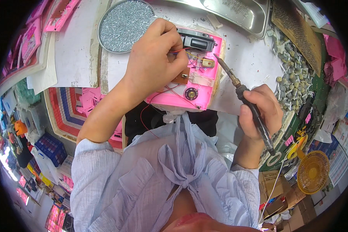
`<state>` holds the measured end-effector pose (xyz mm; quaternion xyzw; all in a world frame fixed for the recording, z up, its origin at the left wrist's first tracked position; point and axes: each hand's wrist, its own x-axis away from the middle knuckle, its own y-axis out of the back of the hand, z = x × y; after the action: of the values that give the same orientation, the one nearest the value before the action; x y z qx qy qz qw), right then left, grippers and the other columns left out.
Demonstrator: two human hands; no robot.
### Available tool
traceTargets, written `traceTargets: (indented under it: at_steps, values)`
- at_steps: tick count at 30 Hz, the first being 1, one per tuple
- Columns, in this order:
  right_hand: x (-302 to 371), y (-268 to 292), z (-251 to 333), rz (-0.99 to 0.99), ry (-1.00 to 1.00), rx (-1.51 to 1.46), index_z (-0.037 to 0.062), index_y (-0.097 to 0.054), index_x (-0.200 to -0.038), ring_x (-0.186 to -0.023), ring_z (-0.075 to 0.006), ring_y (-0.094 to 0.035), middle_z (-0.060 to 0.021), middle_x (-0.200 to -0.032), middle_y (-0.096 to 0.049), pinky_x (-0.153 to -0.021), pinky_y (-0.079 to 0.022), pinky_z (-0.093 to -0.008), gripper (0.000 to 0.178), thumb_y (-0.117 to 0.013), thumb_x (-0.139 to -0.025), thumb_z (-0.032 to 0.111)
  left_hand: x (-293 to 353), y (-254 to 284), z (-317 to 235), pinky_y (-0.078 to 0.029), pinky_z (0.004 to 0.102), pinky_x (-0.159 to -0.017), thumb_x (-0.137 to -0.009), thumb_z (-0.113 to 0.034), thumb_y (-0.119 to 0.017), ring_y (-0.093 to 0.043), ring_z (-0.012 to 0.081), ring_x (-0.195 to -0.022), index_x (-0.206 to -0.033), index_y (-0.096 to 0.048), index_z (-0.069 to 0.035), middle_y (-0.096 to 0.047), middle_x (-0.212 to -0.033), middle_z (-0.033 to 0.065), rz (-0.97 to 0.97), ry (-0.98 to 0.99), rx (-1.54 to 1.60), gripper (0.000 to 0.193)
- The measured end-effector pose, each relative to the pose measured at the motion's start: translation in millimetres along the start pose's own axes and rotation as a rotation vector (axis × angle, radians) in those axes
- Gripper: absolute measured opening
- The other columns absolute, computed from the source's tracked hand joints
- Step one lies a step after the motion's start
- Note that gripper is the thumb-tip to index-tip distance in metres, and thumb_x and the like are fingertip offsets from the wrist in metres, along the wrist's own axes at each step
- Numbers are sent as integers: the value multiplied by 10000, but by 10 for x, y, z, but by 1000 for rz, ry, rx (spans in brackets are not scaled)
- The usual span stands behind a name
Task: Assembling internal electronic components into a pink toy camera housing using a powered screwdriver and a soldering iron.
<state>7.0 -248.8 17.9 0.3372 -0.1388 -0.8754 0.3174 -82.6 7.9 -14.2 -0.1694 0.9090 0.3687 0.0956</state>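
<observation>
A pink plastic housing (205,87) lies in front of me with its inside facing up. It holds a black battery-box-like part (198,42), a small metal motor-like part (207,62), a brown circuit board (179,80) partly under my hand, a small round speaker (191,93) and thin wires. Over the housing's left side, my left hand (158,58) pinches a thin red wire (177,50). My right hand (261,110) grips a soldering iron (255,112) by its black handle. The iron's tip reaches the housing's right edge, near the black part; I cannot tell if it touches.
A round metal dish (125,26) of small screws stands at the far left. At the far right is a steel tray (255,19). Many small metal-and-white parts (294,73) are heaped on the right, beside an orange fan (313,172). Pink pieces (91,100) fill a crate on the left.
</observation>
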Motion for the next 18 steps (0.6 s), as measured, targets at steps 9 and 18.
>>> traceTargets:
  at_steps: [9, 18]
  values:
    - [91, 180, -1, -69, 3, 19, -62, -687, -991, -588, -242, -592, -141, -728, -673, -531, -452, -323, 243, -762, -785, 41, 139, 141, -379, -549, 336, -659, -767, -61, -802, -656, 240, -823, -1053, -659, -68, -612, -977, 78, 181, -170, -67, 320]
    - [169, 250, 8, -112, -31, 55, -62, -682, -1016, -605, -241, -598, -143, -737, -672, -549, -460, -324, 262, -751, -783, 36, 135, -120, -184, -554, 358, -680, -796, -39, -769, -670, 253, -832, -970, -692, -87, -639, -974, 39, 361, -243, 4, 196]
